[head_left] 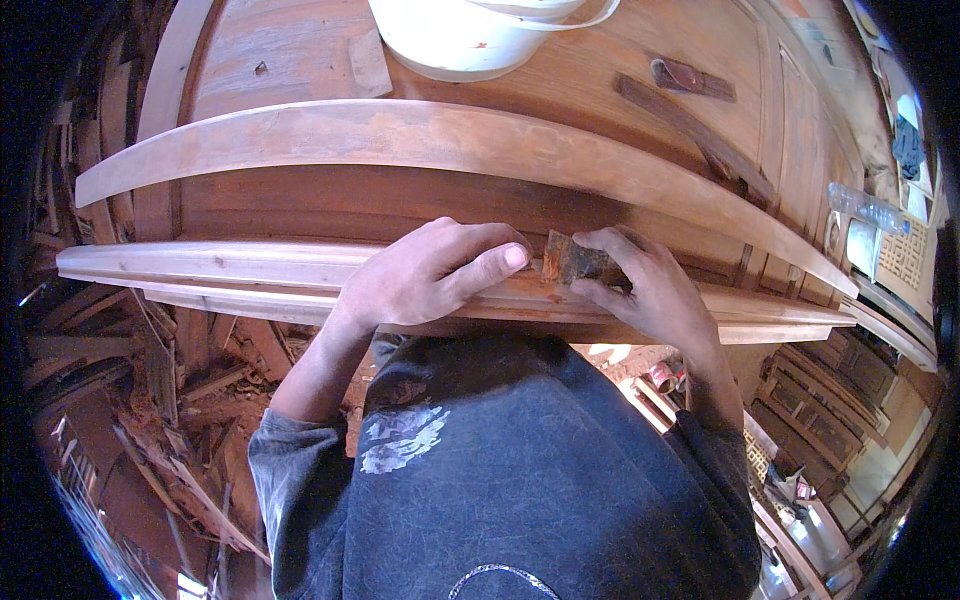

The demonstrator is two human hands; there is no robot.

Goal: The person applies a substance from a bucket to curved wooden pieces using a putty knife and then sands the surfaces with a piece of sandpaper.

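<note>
A long pale wooden strip (220,262) with a stepped edge lies crosswise in front of my body. My left hand (435,270) rests over its middle, fingers curled toward the far side and partly hidden, thumb pointing right. Just right of that thumb, my right hand (640,280) pinches a small, flat, dark scraper-like piece (575,260) between thumb and fingers. Orange-brown matter coats its left end, which is down at the strip. Whether it touches the wood I cannot tell. Beyond both hands lies a curved wooden board (400,130).
A panelled wooden door (290,60) lies beneath as a work surface. On it are a white bucket (450,40), a dark wood bar (690,130), a rolled abrasive-looking piece (678,75) and a small wood block (370,65). A clear plastic bottle (868,208) lies far right. Scrap wood (190,380) litters the left.
</note>
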